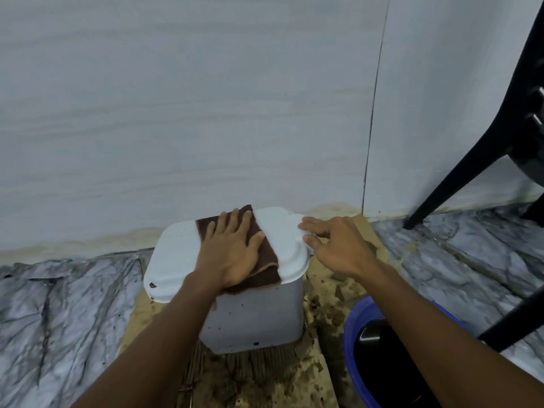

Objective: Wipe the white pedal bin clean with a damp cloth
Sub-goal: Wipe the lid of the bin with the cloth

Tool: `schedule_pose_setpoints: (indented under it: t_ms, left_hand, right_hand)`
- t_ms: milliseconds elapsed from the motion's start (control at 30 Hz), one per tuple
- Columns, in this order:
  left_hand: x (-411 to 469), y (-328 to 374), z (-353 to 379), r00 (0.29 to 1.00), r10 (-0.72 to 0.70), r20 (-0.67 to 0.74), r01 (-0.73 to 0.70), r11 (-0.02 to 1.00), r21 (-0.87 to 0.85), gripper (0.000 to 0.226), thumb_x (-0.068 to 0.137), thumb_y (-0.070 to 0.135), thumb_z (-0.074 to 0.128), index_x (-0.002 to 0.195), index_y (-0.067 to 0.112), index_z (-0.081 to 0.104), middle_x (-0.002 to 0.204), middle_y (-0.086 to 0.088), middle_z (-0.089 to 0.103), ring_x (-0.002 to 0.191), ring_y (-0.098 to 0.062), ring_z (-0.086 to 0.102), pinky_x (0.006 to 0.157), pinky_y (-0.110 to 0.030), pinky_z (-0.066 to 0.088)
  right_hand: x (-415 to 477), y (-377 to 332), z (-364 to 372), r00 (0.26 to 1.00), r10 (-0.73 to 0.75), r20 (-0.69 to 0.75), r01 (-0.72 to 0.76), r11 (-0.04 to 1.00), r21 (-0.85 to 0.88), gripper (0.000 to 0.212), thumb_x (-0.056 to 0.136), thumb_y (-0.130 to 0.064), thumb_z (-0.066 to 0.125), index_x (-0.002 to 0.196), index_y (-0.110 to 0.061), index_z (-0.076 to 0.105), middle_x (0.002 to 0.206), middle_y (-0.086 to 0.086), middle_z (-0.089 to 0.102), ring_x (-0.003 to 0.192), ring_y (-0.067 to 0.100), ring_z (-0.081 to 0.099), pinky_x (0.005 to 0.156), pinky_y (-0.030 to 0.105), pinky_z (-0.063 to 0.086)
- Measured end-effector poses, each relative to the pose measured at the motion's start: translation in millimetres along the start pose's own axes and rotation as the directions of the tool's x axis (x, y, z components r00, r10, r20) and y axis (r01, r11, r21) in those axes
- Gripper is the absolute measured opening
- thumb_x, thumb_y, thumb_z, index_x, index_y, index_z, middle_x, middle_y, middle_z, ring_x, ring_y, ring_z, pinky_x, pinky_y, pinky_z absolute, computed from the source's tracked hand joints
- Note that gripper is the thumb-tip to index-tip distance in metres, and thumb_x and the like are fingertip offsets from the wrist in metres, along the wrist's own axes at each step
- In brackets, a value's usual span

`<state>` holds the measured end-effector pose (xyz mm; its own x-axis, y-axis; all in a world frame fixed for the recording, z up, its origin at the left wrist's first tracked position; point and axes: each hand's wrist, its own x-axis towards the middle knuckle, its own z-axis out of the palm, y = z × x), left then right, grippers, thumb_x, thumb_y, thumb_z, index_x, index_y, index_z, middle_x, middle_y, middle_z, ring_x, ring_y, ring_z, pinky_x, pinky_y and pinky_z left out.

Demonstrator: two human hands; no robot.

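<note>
Fingers (235, 220) of the left hand (231, 253) lie straight and slightly spread, pressed flat on a dark brown folded cloth (266, 272) that is draped across the middle of the lid. The palm covers the near half of the cloth, and the fingertips reach toward its far edge by the wall. The cloth's near end hangs a little over the front rim of the lid.

The white rectangular plastic pedal bin (259, 316) stands upright on the floor, close to the pale grey wall (206, 98), with its rounded white lid (173, 254) closed. Small dark specks dot the bin's front face and the lid's left corner.

The right hand (338, 248) is at the lid's right edge. Its fingers (312, 223) are loosely extended and apart, with the tips touching the rim of the lid and nothing held between them.

Under the bin lies a stained, brown, worn patch of floor (323, 295) scattered with dark debris. A wrinkled grey marble-patterned sheet (59, 304) covers the floor on both sides. A round blue plastic basin (351, 328) with a dark inside sits just to the right of the bin, partly hidden by the right forearm. A black plastic chair (471, 160) stands at the right edge, its legs on the sheet.
</note>
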<state>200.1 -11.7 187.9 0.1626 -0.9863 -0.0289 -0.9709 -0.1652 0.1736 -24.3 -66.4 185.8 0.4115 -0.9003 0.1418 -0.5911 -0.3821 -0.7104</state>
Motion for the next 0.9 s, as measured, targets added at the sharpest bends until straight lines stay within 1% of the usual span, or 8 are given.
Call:
schedule_pose_setpoints:
  t_ms: [133,233,300,400,500,567,767,900]
  left_hand:
    - [3,49,8,0.991,0.132,0.009,-0.131,0.991,-0.003,0.066,0.106,0.056,0.013,0.163,0.027,-0.002,0.171,0.002,-0.007,0.157,-0.021,-0.013,0.127,-0.043,-0.006]
    - [-8,36,8,0.981,0.196,0.008,-0.196,0.980,-0.024,0.066,0.106,0.058,0.012,0.163,0.030,-0.001,0.171,0.005,-0.006,0.156,-0.014,-0.013,0.126,-0.037,-0.009]
    - [-15,3,3,0.989,0.147,0.000,-0.147,0.989,-0.028,0.066,0.105,0.061,0.013,0.163,0.032,-0.001,0.171,0.007,-0.006,0.156,-0.011,-0.012,0.126,-0.034,-0.009]
    - [-21,-57,-7,1.000,-0.005,0.012,0.005,0.999,-0.037,0.068,0.104,0.062,0.014,0.163,0.031,-0.001,0.171,0.006,-0.006,0.157,-0.012,-0.010,0.126,-0.034,-0.007]
    - [-37,-96,-11,0.987,-0.161,-0.004,0.160,0.986,-0.034,0.072,0.104,0.061,0.013,0.163,0.024,-0.002,0.171,0.000,-0.007,0.157,-0.017,-0.009,0.126,-0.037,-0.006]
    - [-51,-93,-9,0.978,-0.207,-0.027,0.207,0.978,-0.010,0.072,0.104,0.059,0.011,0.163,0.021,-0.004,0.171,-0.003,-0.009,0.157,-0.021,-0.011,0.127,-0.040,-0.007]
    - [-20,-27,-4,0.999,0.050,0.015,-0.050,0.999,-0.003,0.063,0.107,0.052,0.011,0.163,0.027,-0.005,0.170,0.003,-0.012,0.156,-0.019,-0.017,0.126,-0.040,-0.010]
    - [13,-52,-13,0.999,0.006,0.043,-0.003,0.998,-0.056,0.066,0.107,0.055,0.019,0.164,0.026,0.002,0.172,0.001,-0.003,0.158,-0.018,-0.007,0.127,-0.038,-0.007]
  right_hand:
    - [5,-12,-2,0.999,0.029,-0.015,-0.031,0.993,-0.113,0.035,0.086,-0.014,0.066,0.121,-0.018,0.073,0.134,0.002,0.065,0.126,0.016,0.059,0.109,0.023,0.038]
    - [5,-22,-2,0.999,0.041,-0.013,-0.042,0.976,-0.212,0.037,0.084,-0.016,0.065,0.120,-0.018,0.073,0.133,0.002,0.067,0.126,0.018,0.058,0.108,0.025,0.039]
    - [6,-31,2,0.999,0.052,-0.011,-0.053,0.960,-0.274,0.039,0.086,-0.018,0.063,0.124,-0.016,0.070,0.138,0.002,0.062,0.130,0.021,0.054,0.110,0.031,0.040]
    - [10,-48,15,1.000,-0.002,0.014,0.006,0.950,-0.311,0.045,0.092,-0.023,0.060,0.137,-0.019,0.060,0.153,-0.002,0.046,0.143,0.020,0.039,0.116,0.031,0.030]
    - [17,-62,37,0.987,-0.100,0.130,0.134,0.946,-0.296,0.046,0.100,-0.027,0.051,0.146,-0.029,0.048,0.161,-0.009,0.033,0.151,0.014,0.023,0.120,0.031,0.022]
    - [23,-66,50,0.975,-0.109,0.192,0.170,0.927,-0.335,0.046,0.103,-0.026,0.043,0.149,-0.029,0.044,0.162,-0.008,0.030,0.152,0.016,0.020,0.120,0.032,0.021]
    - [32,-58,65,0.973,-0.110,0.202,0.185,0.895,-0.405,0.045,0.107,-0.023,0.032,0.151,-0.028,0.042,0.164,-0.006,0.025,0.153,0.012,0.014,0.121,0.025,0.006]
    - [35,-58,68,0.976,-0.106,0.191,0.177,0.896,-0.407,0.045,0.107,-0.024,0.034,0.151,-0.028,0.042,0.164,-0.006,0.026,0.153,0.012,0.015,0.121,0.025,0.005]
